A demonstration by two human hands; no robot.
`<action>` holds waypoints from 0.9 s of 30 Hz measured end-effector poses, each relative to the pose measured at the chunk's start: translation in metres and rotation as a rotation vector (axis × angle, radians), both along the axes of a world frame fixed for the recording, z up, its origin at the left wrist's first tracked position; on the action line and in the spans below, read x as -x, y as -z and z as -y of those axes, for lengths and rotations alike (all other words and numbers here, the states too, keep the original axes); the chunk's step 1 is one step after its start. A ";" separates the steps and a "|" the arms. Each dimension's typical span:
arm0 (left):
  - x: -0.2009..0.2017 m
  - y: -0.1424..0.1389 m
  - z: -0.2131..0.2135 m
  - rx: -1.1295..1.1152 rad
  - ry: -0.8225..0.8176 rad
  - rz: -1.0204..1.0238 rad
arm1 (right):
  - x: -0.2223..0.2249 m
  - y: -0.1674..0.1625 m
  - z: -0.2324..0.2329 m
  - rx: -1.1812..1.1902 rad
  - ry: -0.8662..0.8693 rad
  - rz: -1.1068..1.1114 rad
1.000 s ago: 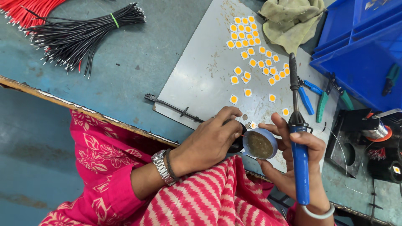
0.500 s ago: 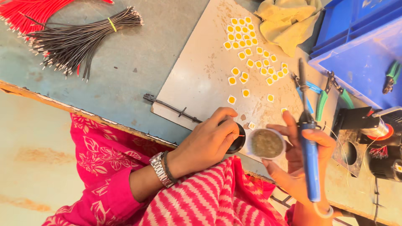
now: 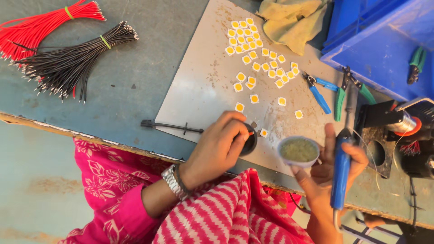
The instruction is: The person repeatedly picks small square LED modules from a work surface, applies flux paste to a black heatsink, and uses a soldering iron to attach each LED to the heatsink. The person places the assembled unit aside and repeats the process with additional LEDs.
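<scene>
Head view: my hands at the tabletop (image 3: 135,90) edge.
Left hand (image 3: 217,149): fingers (image 3: 235,131) clenched on black lid (image 3: 249,140).
Right hand (image 3: 327,169): fingers grasping flux tin (image 3: 298,151) and blue soldering iron (image 3: 341,176).

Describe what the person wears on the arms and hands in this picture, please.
The left hand is bare, with a silver metal wristwatch at the wrist and a bright pink floral sleeve above it. The right hand is also bare, with a thin pale bangle at the wrist.

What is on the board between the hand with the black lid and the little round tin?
One small yellow-and-white square chip lies there, between the left hand on the black lid and the round tin in the right hand. The head view shows it.
</scene>
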State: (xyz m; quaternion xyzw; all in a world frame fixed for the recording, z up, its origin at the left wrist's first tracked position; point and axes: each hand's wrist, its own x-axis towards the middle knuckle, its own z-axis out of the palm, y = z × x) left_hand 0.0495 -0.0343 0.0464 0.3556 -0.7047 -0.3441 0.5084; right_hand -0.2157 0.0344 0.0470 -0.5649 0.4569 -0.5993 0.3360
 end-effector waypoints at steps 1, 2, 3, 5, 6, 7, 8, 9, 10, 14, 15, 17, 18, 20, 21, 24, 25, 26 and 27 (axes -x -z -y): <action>-0.001 0.001 0.004 0.023 -0.007 -0.017 | 0.004 0.004 0.001 0.009 0.039 -0.019; -0.003 0.002 0.007 0.044 -0.014 -0.032 | 0.010 0.007 0.001 0.017 0.078 -0.036; -0.005 0.003 0.009 0.031 -0.029 -0.010 | 0.015 0.011 0.001 0.024 0.120 -0.070; -0.011 0.006 0.013 0.004 -0.061 0.037 | 0.025 0.019 0.001 0.040 0.208 -0.154; -0.013 0.008 0.013 0.013 -0.072 0.057 | 0.028 0.024 -0.001 0.050 0.250 -0.221; -0.014 0.010 0.013 0.025 -0.083 0.078 | 0.030 0.029 -0.003 0.060 0.293 -0.287; -0.015 0.011 0.013 0.039 -0.093 0.099 | 0.033 0.033 -0.006 0.072 0.332 -0.371; -0.015 0.012 0.012 0.086 -0.117 0.118 | 0.036 0.038 -0.011 0.084 0.371 -0.456; -0.014 0.014 0.011 0.136 -0.140 0.136 | 0.038 0.041 -0.015 0.064 0.368 -0.426; -0.014 0.020 0.009 0.161 -0.132 0.090 | 0.042 0.053 -0.027 0.016 0.368 -0.352; -0.014 0.022 0.009 0.166 -0.124 0.065 | 0.042 0.055 -0.028 0.008 0.370 -0.345; -0.013 0.027 0.010 0.167 -0.107 0.012 | 0.041 0.060 -0.027 0.100 0.355 -0.416; -0.013 0.029 0.010 0.159 -0.100 0.007 | 0.041 0.062 -0.027 0.129 0.347 -0.423; -0.012 0.033 0.011 0.145 -0.087 -0.005 | 0.039 0.065 -0.027 0.173 0.333 -0.406; -0.012 0.034 0.011 0.150 -0.087 -0.003 | 0.038 0.066 -0.028 0.188 0.344 -0.404; -0.013 0.034 0.010 0.162 -0.087 0.010 | 0.033 0.068 -0.034 0.237 0.395 -0.425; -0.013 0.034 0.010 0.164 -0.087 0.015 | 0.030 0.068 -0.037 0.253 0.409 -0.426; -0.013 0.034 0.011 0.168 -0.089 0.019 | 0.026 0.068 -0.038 0.270 0.407 -0.409; -0.013 0.035 0.011 0.167 -0.087 0.016 | 0.021 0.068 -0.039 0.274 0.382 -0.385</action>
